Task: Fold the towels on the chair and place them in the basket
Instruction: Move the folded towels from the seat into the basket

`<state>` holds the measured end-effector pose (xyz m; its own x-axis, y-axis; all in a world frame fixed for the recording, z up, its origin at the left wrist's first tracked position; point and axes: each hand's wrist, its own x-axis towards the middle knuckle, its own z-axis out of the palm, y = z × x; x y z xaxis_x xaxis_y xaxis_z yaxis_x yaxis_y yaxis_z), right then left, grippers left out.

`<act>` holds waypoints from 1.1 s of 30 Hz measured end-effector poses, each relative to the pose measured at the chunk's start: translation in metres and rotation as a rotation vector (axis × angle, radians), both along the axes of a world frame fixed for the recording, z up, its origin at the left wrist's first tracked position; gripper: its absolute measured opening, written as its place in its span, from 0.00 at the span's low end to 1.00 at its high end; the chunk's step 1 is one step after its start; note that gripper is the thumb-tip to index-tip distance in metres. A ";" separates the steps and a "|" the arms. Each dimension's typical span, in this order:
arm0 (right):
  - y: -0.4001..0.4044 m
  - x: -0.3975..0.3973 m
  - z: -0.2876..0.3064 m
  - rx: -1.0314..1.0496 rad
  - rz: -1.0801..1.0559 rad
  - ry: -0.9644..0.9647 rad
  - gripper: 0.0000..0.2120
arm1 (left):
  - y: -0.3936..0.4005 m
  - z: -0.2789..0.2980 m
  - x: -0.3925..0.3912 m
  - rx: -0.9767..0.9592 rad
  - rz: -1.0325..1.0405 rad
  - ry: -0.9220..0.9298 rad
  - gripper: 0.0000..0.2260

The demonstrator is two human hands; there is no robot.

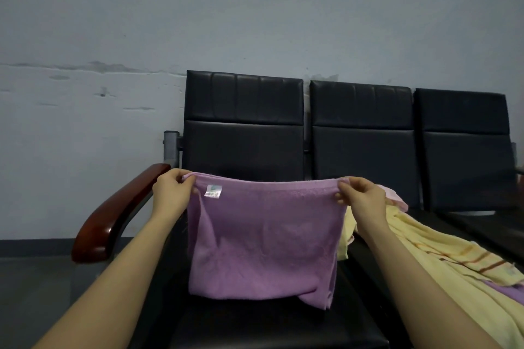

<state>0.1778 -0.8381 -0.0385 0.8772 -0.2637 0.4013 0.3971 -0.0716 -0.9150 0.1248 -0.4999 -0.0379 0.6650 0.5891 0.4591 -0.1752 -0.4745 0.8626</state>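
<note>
1. While the purple towel (263,238) hangs between our hands over the left seat of the black bench chair (243,136), we have it by the top edge only: the left hand (173,193) pinches the left top corner and the right hand (361,195) pinches the right one, fingers curled over the hem.
2. It looks already doubled. Layered edges show at the lower right corner, and a small label (213,191) sits near the left grip. The bottom edge reaches roughly to seat level; contact is unclear.
3. Handling, as we judge it: soft terry, light, no stiffness. It sags between the pinches and will drape wherever it is unsupported. It is not fragile or slippery, but the layers can shift apart.
4. Best hold: stay at the corners, keep the top edge taut, and bring corner to corner for the next fold.
5. More work waits to the right: a yellow towel (442,272) with orange stripes lies loose across the next seat, a pink cloth (397,198) shows behind our right hand, and a bit of purple peeks out at the far right.
6. Surface: smooth, dark padded seats, with a red-brown wooden armrest (113,221) at left.
7. Room: plain grey scuffed wall (113,37), dim light. The basket is not in view.
</note>
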 end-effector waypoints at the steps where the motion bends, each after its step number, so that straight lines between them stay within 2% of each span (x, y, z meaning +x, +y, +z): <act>1: 0.000 0.000 0.001 -0.017 -0.023 -0.017 0.04 | -0.001 0.002 0.000 0.016 0.015 0.000 0.06; 8: -0.001 -0.008 0.023 -0.072 -0.038 -0.154 0.03 | -0.007 0.034 -0.004 -0.025 0.048 -0.097 0.03; 12: -0.005 -0.008 0.028 -0.218 -0.055 -0.166 0.05 | -0.007 0.046 -0.011 -0.003 0.095 -0.121 0.04; 19: -0.005 -0.007 -0.004 -0.560 -0.099 -0.065 0.10 | -0.012 0.014 -0.019 -0.028 0.125 -0.074 0.02; 22: -0.005 -0.007 -0.015 -0.638 -0.118 -0.028 0.10 | -0.014 0.000 -0.022 -0.030 0.138 -0.033 0.02; 27: -0.004 -0.008 -0.028 -0.437 -0.035 0.026 0.07 | -0.017 -0.015 -0.022 -0.055 0.137 -0.021 0.02; 30: -0.003 -0.009 -0.033 -0.167 0.044 0.069 0.06 | -0.018 -0.021 -0.022 -0.077 0.129 -0.023 0.02; 33: -0.002 -0.011 -0.040 0.074 0.102 0.127 0.10 | -0.020 -0.028 -0.023 -0.080 0.137 -0.029 0.03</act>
